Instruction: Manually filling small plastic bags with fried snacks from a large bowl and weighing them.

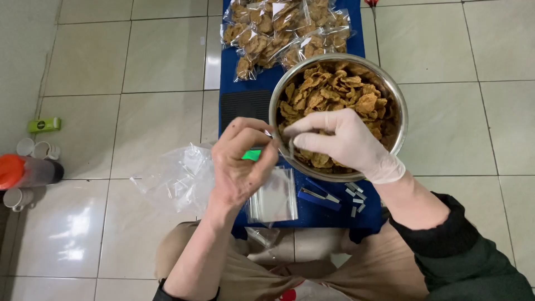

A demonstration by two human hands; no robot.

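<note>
Orange-capped bottle (25,171), white cups (34,149), stapler (319,195).

Gloved right hand (348,142) over chip bowl (390,95), bare left hand (241,164) beside

Metal bowls of fried chips (390,89): one
Hands: two, a bare left hand (239,161) and a gloved right hand (343,139)
Blue staplers (317,196): one
Staple strips (355,195): about five, too small to count surely
Orange-capped bottles (25,171): one
Small white cups (33,149): three
Green boxes (44,124): one
Filled chip packets (278,28): a pile, number unclear
</note>
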